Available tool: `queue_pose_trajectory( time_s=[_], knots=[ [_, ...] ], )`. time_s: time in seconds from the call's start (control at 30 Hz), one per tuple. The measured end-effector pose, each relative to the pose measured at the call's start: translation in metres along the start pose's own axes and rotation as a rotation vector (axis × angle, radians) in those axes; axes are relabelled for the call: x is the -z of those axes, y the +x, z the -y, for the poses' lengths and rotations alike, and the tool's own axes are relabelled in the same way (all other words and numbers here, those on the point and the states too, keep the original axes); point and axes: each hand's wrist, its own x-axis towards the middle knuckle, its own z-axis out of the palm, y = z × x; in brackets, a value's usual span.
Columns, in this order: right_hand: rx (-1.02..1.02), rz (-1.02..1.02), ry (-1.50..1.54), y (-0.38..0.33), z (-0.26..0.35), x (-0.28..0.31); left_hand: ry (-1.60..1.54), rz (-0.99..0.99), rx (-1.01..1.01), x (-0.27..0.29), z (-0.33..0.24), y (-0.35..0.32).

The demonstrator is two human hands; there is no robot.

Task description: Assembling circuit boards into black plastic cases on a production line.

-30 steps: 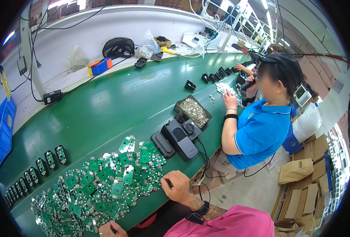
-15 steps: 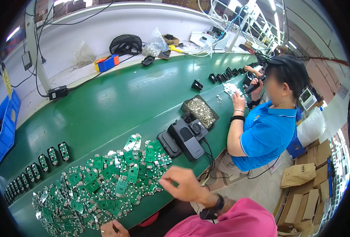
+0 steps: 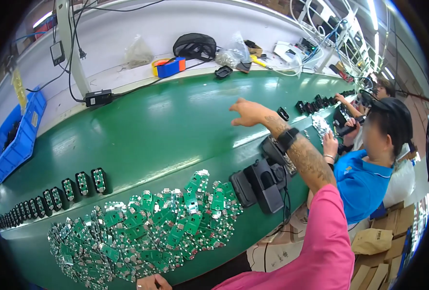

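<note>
My right hand (image 3: 246,112) is stretched out over the bare green belt (image 3: 166,130), fingers apart and holding nothing; a black band sits on its wrist. Under that forearm lies a dark tray of small parts (image 3: 274,147), mostly hidden. My left hand (image 3: 151,282) only peeks in at the lower edge, by the near side of a big pile of green circuit boards (image 3: 151,227). Its fingers are too cut off to read. A black fixture (image 3: 260,186) stands right of the pile.
A row of black housings with boards (image 3: 74,186) runs along the left. A person in a blue shirt (image 3: 364,179) works at the right, holding a tool. A blue bin (image 3: 18,135), cables, bags and a black box (image 3: 97,98) line the white shelf behind.
My right hand lifted from the edge of the board pile and reached up and away across the belt, arm now fully extended. The left hand stayed at the lower edge.
</note>
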Motion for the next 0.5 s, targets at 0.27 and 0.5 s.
queue_pose_trajectory(
  time_s=[0.27,0.5],
  knots=[
    [-0.309,-0.055,-0.083,0.149,-0.025,0.001,0.062,0.072,-0.037,-0.006,-0.002,0.000],
    [-0.345,-0.120,-0.067,0.239,-0.106,-0.017,0.190,0.180,-0.020,-0.011,0.001,-0.024]
  ],
)
